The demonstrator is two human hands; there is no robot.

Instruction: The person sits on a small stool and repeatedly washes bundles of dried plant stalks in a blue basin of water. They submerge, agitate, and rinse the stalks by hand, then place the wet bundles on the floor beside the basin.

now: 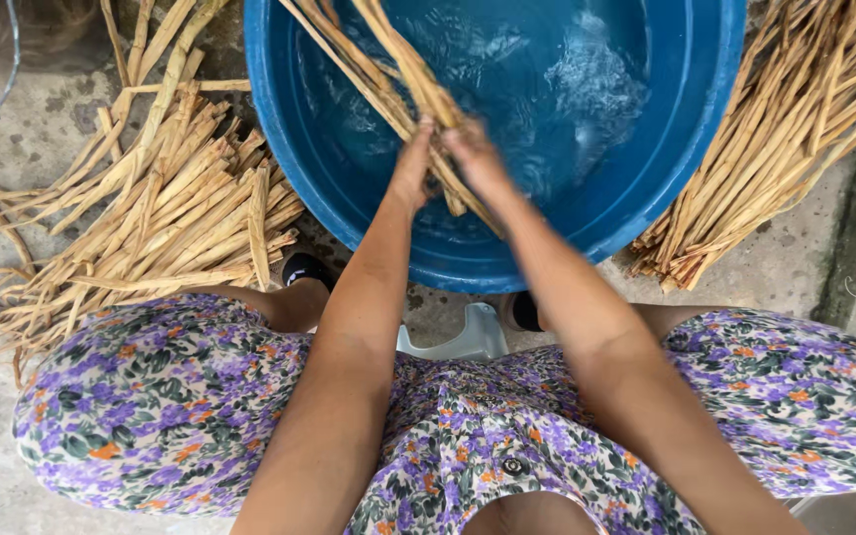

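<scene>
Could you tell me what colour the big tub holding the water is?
The tub is bright blue, seen in the head view.

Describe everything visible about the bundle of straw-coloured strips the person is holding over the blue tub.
The bundle of strips is a handful of long, flat, tan, fibrous-looking lengths, like dried plant stalks. It runs diagonally from the top of the frame down to the hands, over the water in the blue tub. The left hand and right hand clasp it together near its lower end, where short ends stick out below the grip.
</scene>
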